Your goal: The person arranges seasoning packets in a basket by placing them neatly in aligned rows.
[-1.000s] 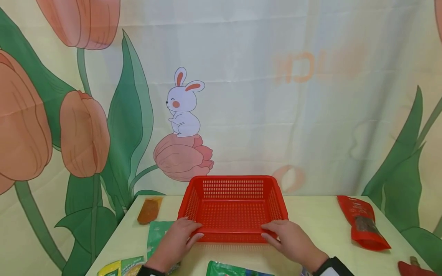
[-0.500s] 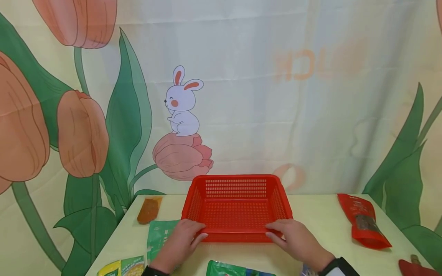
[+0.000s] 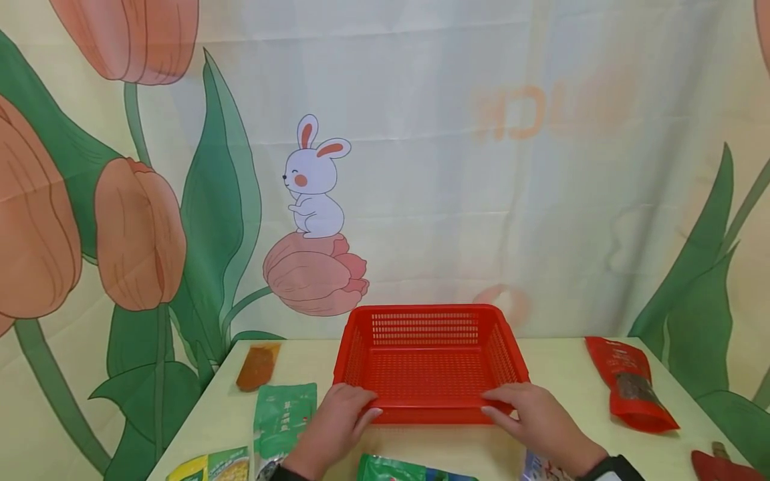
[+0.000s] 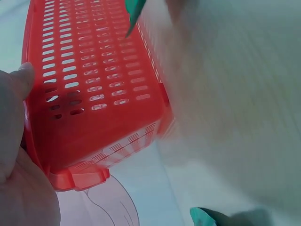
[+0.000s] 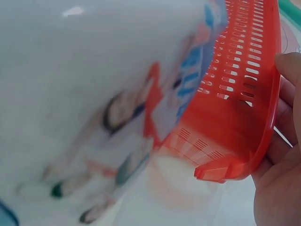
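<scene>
A red plastic basket (image 3: 427, 377) with slotted walls sits at the far side of the table, nothing inside it. Its front left corner is gripped by my left hand (image 3: 337, 427), thumb outside and fingers over the rim. My right hand (image 3: 541, 421) holds the front right corner the same way. The left wrist view shows the basket's slotted wall (image 4: 89, 84) with the left thumb (image 4: 23, 77) at its rim. In the right wrist view, a blurred printed package (image 5: 141, 108) partly covers the basket, and the right hand (image 5: 282, 141) holds the rim.
A green pouch (image 3: 285, 417) and a yellow-green packet (image 3: 216, 465) lie left, with a brown packet (image 3: 257, 367) behind. Another green packet (image 3: 403, 469) lies in front. At right are a red pouch (image 3: 631, 387) and a dark red item (image 3: 718, 464). A printed curtain (image 3: 433, 167) hangs behind.
Both hands have shifted the basket to the right along the table, keeping their grip on its front corners. More of the green pouch at the left now shows.
</scene>
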Demonstrator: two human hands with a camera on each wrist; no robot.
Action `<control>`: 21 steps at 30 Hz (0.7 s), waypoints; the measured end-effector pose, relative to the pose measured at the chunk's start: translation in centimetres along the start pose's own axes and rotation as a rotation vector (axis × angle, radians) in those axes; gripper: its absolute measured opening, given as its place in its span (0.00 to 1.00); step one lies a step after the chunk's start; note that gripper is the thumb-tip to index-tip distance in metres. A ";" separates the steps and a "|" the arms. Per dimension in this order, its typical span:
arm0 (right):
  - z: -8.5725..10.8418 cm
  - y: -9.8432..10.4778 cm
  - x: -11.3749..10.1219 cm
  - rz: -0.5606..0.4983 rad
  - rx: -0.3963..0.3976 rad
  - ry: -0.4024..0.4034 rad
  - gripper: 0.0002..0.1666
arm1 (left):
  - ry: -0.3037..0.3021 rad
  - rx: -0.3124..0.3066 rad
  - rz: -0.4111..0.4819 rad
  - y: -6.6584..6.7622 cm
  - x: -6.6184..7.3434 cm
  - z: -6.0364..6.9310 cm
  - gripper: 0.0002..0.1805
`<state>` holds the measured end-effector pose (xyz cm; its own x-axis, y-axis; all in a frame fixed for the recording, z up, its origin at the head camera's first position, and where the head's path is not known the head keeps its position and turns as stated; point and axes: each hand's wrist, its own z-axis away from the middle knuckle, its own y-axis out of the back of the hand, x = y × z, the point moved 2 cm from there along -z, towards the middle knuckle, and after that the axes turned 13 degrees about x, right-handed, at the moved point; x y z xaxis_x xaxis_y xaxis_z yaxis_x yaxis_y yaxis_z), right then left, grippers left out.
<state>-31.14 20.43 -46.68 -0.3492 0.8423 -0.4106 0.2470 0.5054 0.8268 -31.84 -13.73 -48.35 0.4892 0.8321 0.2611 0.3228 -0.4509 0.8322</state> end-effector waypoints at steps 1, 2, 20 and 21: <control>0.1 0.1 0.2 -0.001 0.001 -0.010 0.26 | -0.008 0.003 -0.007 -0.2 0.2 -0.1 0.21; 0.2 0.2 0.5 -0.001 0.004 -0.016 0.25 | -0.015 0.006 -0.012 -0.3 0.4 -0.2 0.21; 1.1 1.5 3.1 0.009 0.043 -0.055 0.24 | -0.046 0.018 -0.008 -2.0 2.7 -1.0 0.20; 1.1 1.5 3.1 0.008 0.045 -0.058 0.24 | -0.040 0.014 0.000 -2.1 2.8 -1.1 0.20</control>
<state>-30.82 24.08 -47.13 -0.2946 0.8550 -0.4268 0.2899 0.5056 0.8126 -32.02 -10.11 -48.81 0.5210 0.8189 0.2409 0.3339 -0.4553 0.8254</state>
